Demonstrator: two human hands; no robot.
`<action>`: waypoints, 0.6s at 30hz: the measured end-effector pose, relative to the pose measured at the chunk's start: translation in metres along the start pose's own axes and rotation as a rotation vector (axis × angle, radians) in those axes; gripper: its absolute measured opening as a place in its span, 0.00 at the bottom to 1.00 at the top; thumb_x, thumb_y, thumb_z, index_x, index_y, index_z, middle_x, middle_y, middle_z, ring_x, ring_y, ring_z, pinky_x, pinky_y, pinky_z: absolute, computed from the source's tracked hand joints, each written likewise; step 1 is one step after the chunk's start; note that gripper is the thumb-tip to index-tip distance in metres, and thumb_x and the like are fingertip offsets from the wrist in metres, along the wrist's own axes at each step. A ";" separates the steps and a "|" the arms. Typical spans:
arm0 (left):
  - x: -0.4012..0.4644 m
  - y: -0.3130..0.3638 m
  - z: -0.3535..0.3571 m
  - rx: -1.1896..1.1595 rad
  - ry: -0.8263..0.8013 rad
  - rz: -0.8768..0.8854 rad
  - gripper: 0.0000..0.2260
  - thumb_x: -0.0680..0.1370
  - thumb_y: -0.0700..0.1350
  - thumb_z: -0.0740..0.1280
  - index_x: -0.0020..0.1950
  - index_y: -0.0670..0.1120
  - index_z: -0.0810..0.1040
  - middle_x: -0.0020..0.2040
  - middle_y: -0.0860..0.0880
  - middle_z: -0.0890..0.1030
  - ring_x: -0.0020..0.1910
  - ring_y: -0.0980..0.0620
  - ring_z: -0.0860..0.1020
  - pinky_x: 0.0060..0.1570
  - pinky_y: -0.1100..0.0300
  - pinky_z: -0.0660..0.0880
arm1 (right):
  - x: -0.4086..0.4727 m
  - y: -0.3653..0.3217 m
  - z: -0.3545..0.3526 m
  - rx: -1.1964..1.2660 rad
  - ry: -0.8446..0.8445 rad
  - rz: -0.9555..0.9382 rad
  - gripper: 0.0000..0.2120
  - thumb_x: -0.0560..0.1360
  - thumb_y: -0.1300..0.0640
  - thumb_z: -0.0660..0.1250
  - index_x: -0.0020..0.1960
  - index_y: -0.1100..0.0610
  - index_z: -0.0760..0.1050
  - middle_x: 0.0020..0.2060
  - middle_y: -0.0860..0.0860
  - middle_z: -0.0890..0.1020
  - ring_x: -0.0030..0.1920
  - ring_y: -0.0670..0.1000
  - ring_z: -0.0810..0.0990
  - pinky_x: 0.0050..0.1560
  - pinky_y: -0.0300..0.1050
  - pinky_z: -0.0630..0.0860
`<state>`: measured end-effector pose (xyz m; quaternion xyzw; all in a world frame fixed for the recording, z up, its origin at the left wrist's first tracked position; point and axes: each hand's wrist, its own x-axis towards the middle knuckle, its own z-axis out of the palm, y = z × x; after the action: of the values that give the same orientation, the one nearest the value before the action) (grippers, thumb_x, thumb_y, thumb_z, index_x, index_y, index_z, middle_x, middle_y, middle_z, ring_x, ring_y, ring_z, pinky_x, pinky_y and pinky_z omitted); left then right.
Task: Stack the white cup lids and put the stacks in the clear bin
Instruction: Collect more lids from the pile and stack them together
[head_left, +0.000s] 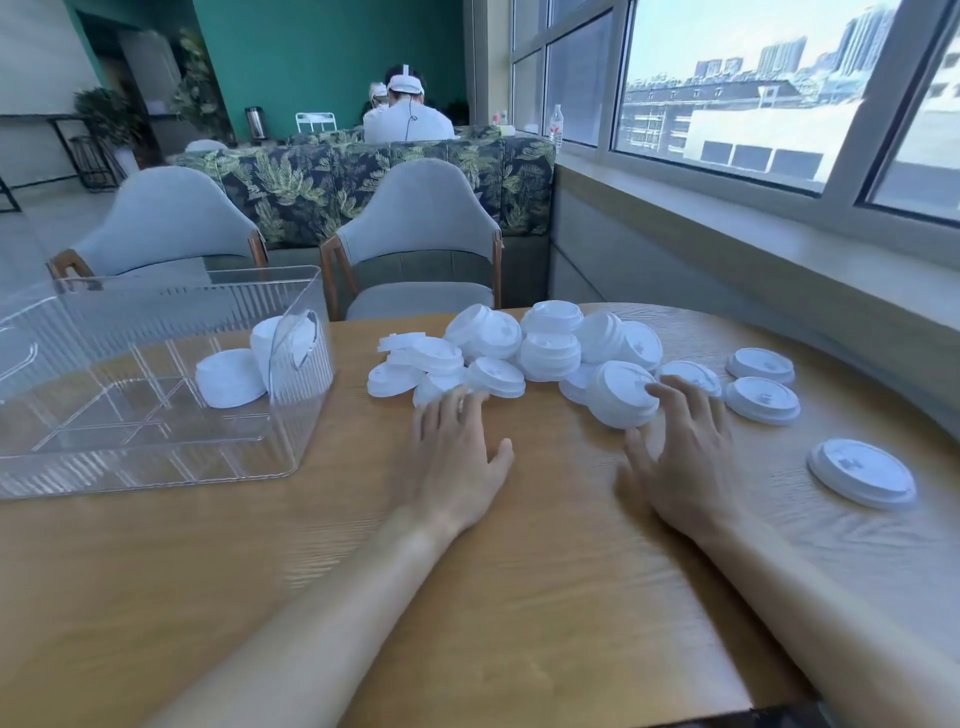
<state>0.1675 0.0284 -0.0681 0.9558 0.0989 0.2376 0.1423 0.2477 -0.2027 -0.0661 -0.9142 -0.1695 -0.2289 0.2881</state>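
Right now both palms face down over the wood table (519, 571). L hand (457, 447): fingers straight, loosely spread, tips touching the near edge of the lid pile (519, 348). R hand (685, 457): fingers spread, tips against a tilted short stack of lids (621, 395), not gripping anything. Three single lids lie flat to the right, one (862, 473) apart & nearer me. Clear bin (156, 415) sits far left w/ two stacks (228, 376) inside.
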 end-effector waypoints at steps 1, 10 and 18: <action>0.006 0.001 0.003 0.025 0.018 0.002 0.25 0.80 0.57 0.64 0.75 0.48 0.68 0.75 0.49 0.69 0.76 0.49 0.64 0.78 0.51 0.53 | 0.004 0.003 0.000 0.007 0.001 0.017 0.26 0.74 0.57 0.71 0.70 0.59 0.71 0.71 0.55 0.71 0.71 0.57 0.65 0.71 0.52 0.62; 0.057 -0.002 0.031 0.141 0.098 0.011 0.28 0.79 0.61 0.64 0.72 0.45 0.69 0.71 0.48 0.72 0.73 0.46 0.67 0.78 0.46 0.53 | 0.031 0.014 0.014 0.013 -0.068 0.062 0.37 0.76 0.40 0.68 0.77 0.58 0.63 0.74 0.54 0.67 0.74 0.54 0.61 0.73 0.49 0.61; 0.079 -0.003 0.041 0.165 0.145 0.007 0.30 0.78 0.65 0.64 0.71 0.44 0.71 0.66 0.46 0.77 0.71 0.45 0.70 0.77 0.45 0.57 | 0.043 0.015 0.023 -0.023 -0.061 0.044 0.39 0.75 0.35 0.65 0.78 0.55 0.61 0.72 0.53 0.70 0.74 0.54 0.64 0.70 0.52 0.65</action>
<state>0.2557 0.0419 -0.0703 0.9448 0.1250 0.2978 0.0549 0.2974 -0.1930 -0.0674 -0.9276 -0.1553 -0.1965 0.2773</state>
